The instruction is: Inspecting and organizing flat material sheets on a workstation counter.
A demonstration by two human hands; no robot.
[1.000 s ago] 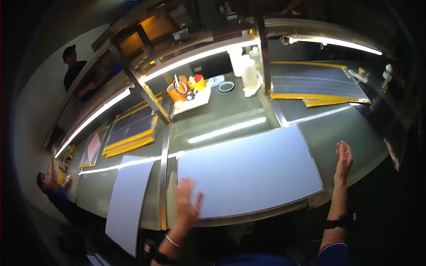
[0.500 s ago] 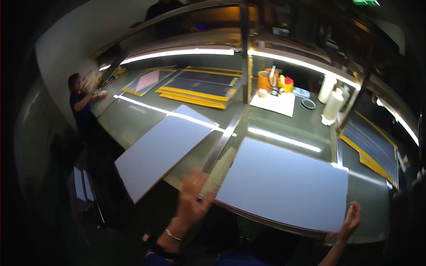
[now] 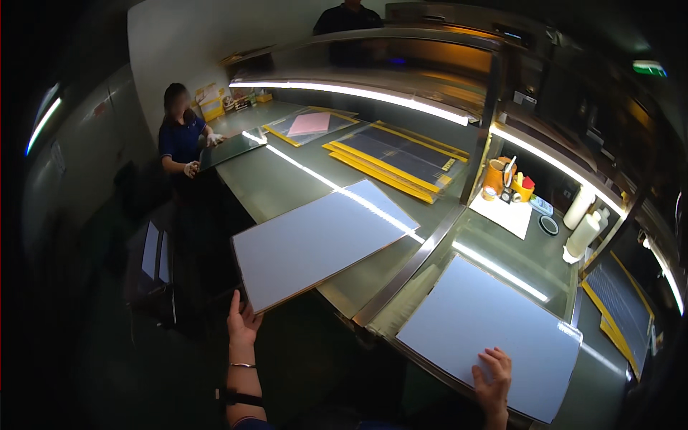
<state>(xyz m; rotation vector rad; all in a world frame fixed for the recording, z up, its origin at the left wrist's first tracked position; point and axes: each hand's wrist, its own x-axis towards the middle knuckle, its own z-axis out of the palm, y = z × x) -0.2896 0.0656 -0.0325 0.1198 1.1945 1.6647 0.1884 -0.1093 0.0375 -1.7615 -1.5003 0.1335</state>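
Observation:
My left hand (image 3: 245,320) is at the near corner of a pale blue-grey rectangular panel (image 3: 322,244), fingers apart. Its fingertips meet the corner, and part of them is hidden by the panel. That panel lies slantwise on the dark green, glossy worktop (image 3: 279,190), its near corner jutting over the front edge. To the right, a similar pale panel (image 3: 494,330) lies on the worktop beyond a metal divider strip (image 3: 412,272). My right hand (image 3: 493,380) is over this panel's front part, fingers spread and slightly curved, holding nothing; contact with the surface cannot be made out.
A gloved co-worker (image 3: 179,136) at the far left holds a dark glassy sheet (image 3: 233,149). Yellow-edged dark frames (image 3: 401,158) and a pink sheet (image 3: 309,123) lie farther back. Orange containers (image 3: 494,174), a tape roll (image 3: 548,225) and white bottles (image 3: 584,233) stand under the lit shelf.
My view has swung left. My left hand has moved from beside the divider to the left panel's corner; my right hand from the right panel's side to over its front. The co-worker now holds up a sheet.

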